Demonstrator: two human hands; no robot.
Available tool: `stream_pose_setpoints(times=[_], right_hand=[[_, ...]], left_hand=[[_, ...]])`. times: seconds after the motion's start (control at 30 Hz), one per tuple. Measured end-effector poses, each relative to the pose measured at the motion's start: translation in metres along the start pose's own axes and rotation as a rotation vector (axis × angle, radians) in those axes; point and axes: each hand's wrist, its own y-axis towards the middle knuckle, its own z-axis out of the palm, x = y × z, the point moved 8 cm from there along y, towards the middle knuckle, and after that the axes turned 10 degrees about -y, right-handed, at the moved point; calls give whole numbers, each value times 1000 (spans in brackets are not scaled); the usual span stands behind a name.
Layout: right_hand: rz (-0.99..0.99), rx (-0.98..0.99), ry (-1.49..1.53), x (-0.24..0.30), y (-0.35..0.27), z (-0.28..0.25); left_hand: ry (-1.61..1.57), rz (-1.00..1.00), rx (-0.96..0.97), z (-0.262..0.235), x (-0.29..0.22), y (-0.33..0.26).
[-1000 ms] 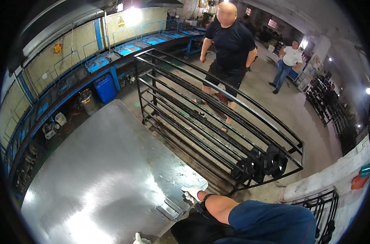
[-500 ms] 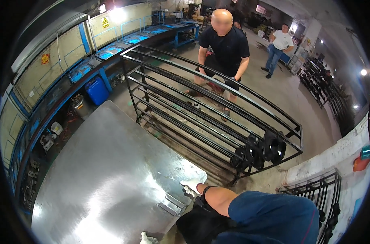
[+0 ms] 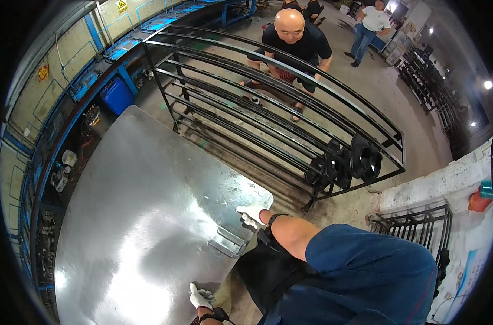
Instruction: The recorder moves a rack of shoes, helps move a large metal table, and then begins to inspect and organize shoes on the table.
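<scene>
My right hand (image 3: 252, 213), in a white glove, is at the near-right edge of a shiny metal tabletop (image 3: 149, 184), not far from its rounded corner. Its thumb points out over the metal while its fingers curl in. Lower down, my left hand (image 3: 199, 296), also gloved in white, is at the same edge, thumb stretched out and fingers bent. Whether either palm encloses anything is hidden. Between the hands, a small rectangular metal trough (image 3: 226, 242) is set at the table's edge.
Beyond the table stands a long black metal rack (image 3: 224, 57), with several black shoe-like shapes (image 3: 360, 158) at its right end. Behind it a person in black (image 3: 298, 40) crouches. Another in a white top (image 3: 375, 20) stands farther back. A blue drum (image 3: 117, 96) sits at left.
My view has tilted down, so the rack and people sit higher in the picture. More of my left hand and wrist shows. The person behind the rack has lowered. My right hand stays at the edge.
</scene>
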Motion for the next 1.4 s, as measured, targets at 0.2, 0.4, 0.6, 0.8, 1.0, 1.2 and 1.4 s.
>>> stream_pose_setpoints(times=[0.2,0.4,0.6,0.8,1.0,1.2,1.4], right_hand=[[-19,-22,15,1,-6,2],[-13,-23,-4,3,-7,2],[-27,-41,-4,-4,9,-2],[-30,-44,3,-1,5,-2],[-6,-31,20,5,-11,-1],[-9,-48,14,7,-12,-3],[0,-64,2,4,-10,-7]], left_hand=[[-13,-47,18,-5,3,7],[3,-13,6,-5,8,14],[-17,72,0,-3,3,12],[0,27,-5,-4,5,10],[-38,19,16,-7,7,18],[-22,80,22,-6,2,12],[-22,53,41,-5,3,13]])
